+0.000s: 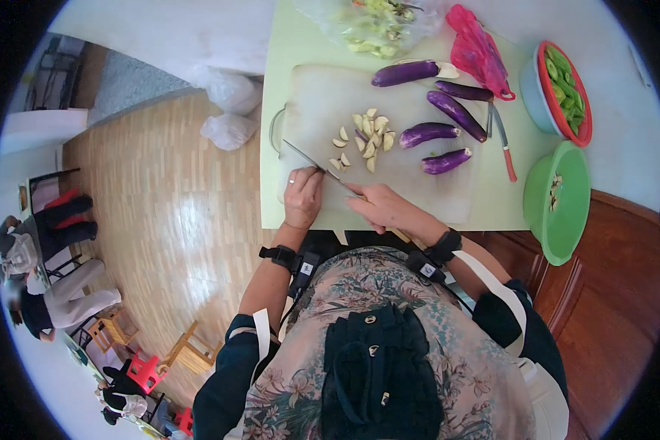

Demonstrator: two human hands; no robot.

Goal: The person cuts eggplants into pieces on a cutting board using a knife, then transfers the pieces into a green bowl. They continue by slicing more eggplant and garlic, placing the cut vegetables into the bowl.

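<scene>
Right hand [383, 209]: fingers closed around the handle of a long steel-bladed kitchen knife [312, 163]. The blade is angled up-left across a translucent white plastic cutting board [418, 192].

Left hand [303, 196]: fingers curled down, tips touching the blade near its middle. A ring is seen on one finger. What lies under the fingertips is hidden, so whether anything is gripped cannot be told.

Surroundings:
- A pile of pale cut eggplant pieces [367, 139] lies on the board just beyond the blade.
- Whole glossy purple eggplants [458, 114] are laid to the right of the pile. One with a white cut end [407, 72] sits at the board's far edge.
- A red-handled slim metal tool [507, 160] is on the pale green table [279, 88], just right of the board.
- A crumpled pink plastic bag [477, 48] is at the far right corner.
- A red plastic colander [584, 121] of green vegetables is nested in a light blue bowl [532, 92].
- A bright green plastic bowl [557, 213] with a few scraps sits near the right forearm.
- A clear plastic bag of green trimmings [378, 26] is at the far edge.
- White plastic bags [231, 110] lie on the wooden floor [176, 220], left of the table.
- Other people are seated well apart, far left.

Labels: black wrist straps [282, 255] carry small white tags; the print is too small to be read.
</scene>
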